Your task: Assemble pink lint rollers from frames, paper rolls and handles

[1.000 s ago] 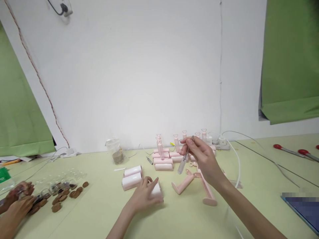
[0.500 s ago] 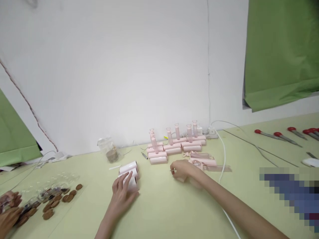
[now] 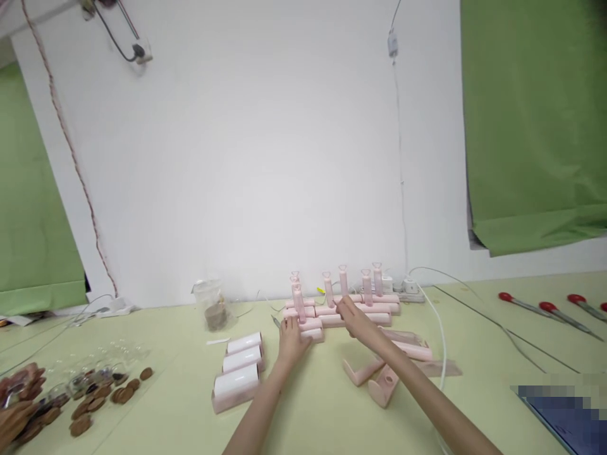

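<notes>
Several pale pink cases [image 3: 332, 321] lie in rows near the wall, with slim clear-pink tubes [image 3: 367, 289] with flared tops standing among them. My left hand [image 3: 291, 344] curls over the front-left case [image 3: 312, 335], its thumb along the near side. Over the right-hand cases, my right hand [image 3: 353, 316] has its fingers pinched together; what is between them is hidden. Left of my hands, white rolls [image 3: 236, 380] sit in pink holders. Loose pink parts [image 3: 383, 385] lie below my right forearm, beside a clear-pink strip [image 3: 441, 368].
A bag-lined cup [image 3: 215, 315] stands at the back left. Another person's hand [image 3: 16, 422] is among brown discs [image 3: 97, 404] at far left. A white cable [image 3: 443, 341] crosses the table on the right, near red-handled tools [image 3: 564, 316] and a blurred-out screen [image 3: 566, 420].
My left hand has moved right, from the white rolls to the front-left pink case. My right hand has moved forward to the pink cases. The camera view has tilted up.
</notes>
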The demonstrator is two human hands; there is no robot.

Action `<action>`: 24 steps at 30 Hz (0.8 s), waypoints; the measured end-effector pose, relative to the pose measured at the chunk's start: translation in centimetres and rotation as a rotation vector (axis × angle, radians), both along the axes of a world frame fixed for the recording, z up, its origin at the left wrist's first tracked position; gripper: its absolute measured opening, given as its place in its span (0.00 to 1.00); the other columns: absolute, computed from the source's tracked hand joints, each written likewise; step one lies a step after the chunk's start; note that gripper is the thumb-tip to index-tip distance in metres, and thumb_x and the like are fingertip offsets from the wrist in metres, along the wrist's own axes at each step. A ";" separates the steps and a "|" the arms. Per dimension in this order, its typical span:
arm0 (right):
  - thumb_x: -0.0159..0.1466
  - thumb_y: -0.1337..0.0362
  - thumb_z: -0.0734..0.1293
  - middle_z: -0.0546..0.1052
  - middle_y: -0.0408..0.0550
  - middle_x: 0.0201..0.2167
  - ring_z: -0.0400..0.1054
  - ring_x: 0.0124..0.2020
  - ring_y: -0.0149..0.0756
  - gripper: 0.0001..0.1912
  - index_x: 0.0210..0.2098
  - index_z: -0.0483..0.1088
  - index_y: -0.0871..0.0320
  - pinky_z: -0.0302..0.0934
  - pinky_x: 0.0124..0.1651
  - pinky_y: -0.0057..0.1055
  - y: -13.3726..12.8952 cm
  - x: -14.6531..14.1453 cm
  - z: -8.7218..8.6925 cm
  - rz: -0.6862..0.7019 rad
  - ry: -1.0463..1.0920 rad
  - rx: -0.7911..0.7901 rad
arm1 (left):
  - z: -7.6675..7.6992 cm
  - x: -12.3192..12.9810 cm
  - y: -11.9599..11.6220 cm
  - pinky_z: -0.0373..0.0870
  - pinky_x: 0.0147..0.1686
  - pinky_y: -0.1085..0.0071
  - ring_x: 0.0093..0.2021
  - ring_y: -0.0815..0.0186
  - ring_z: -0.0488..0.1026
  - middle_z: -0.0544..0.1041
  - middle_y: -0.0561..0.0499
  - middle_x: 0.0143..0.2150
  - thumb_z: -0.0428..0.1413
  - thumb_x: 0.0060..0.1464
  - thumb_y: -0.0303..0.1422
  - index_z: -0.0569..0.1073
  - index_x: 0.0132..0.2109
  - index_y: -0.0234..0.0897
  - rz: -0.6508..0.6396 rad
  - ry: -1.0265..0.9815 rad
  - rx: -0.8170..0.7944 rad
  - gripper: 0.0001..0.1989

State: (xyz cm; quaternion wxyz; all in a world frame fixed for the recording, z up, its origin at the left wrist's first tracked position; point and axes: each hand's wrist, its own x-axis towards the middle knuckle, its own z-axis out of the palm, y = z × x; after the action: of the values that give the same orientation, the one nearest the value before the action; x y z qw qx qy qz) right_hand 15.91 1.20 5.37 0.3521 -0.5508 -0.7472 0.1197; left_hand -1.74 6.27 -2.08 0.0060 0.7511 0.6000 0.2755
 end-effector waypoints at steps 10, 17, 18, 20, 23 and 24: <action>0.60 0.56 0.52 0.63 0.36 0.17 0.60 0.21 0.34 0.12 0.40 0.58 0.54 0.48 0.24 0.25 -2.6 -0.8 0.4 0.101 -0.003 -0.025 | -1.0 0.0 -7.4 0.61 0.35 0.71 0.41 0.63 0.65 0.68 0.51 0.39 0.45 0.52 0.36 0.64 0.40 0.40 -0.089 -0.088 -0.021 0.09; 0.58 0.63 0.55 0.64 0.37 0.21 0.63 0.25 0.34 0.19 0.50 0.50 0.54 0.46 0.25 0.24 -3.5 -2.5 0.5 0.065 -0.014 -0.016 | -0.9 0.7 -9.4 0.61 0.33 0.71 0.42 0.61 0.63 0.66 0.50 0.41 0.47 0.50 0.35 0.64 0.42 0.41 -0.155 -0.036 -0.004 0.10; 0.57 0.64 0.55 0.65 0.37 0.21 0.62 0.24 0.34 0.20 0.50 0.51 0.53 0.46 0.24 0.24 -3.7 -2.4 0.7 0.049 -0.033 -0.013 | -0.9 0.8 -9.5 0.61 0.32 0.71 0.42 0.61 0.63 0.66 0.50 0.40 0.47 0.50 0.35 0.64 0.42 0.41 -0.161 -0.017 0.009 0.10; 0.56 0.62 0.57 0.64 0.37 0.20 0.61 0.22 0.34 0.20 0.49 0.53 0.53 0.44 0.23 0.23 -4.2 -2.0 1.3 0.006 -0.084 -0.015 | -0.9 1.0 -9.6 0.60 0.31 0.71 0.41 0.62 0.63 0.67 0.50 0.40 0.46 0.51 0.35 0.64 0.40 0.41 -0.158 -0.003 0.019 0.09; 0.56 0.61 0.57 0.62 0.37 0.18 0.59 0.21 0.34 0.20 0.48 0.54 0.53 0.42 0.22 0.23 -4.8 -1.4 2.1 -0.029 -0.143 -0.026 | -0.8 0.8 -9.6 0.60 0.30 0.72 0.41 0.62 0.64 0.67 0.51 0.39 0.45 0.52 0.34 0.64 0.39 0.41 -0.139 -0.039 0.002 0.08; 0.56 0.62 0.57 0.62 0.37 0.18 0.59 0.21 0.34 0.20 0.48 0.54 0.53 0.42 0.22 0.23 -5.0 -1.4 2.2 -0.027 -0.154 -0.020 | -0.8 0.7 -9.6 0.60 0.31 0.71 0.41 0.63 0.64 0.67 0.51 0.39 0.45 0.52 0.35 0.64 0.39 0.41 -0.134 -0.049 0.002 0.08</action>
State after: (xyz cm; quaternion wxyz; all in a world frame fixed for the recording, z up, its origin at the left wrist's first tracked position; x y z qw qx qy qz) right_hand 14.52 -3.81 7.59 0.2894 -0.5721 -0.7633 0.0797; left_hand -1.00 -3.35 -2.92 0.0383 0.7828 0.5475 0.2933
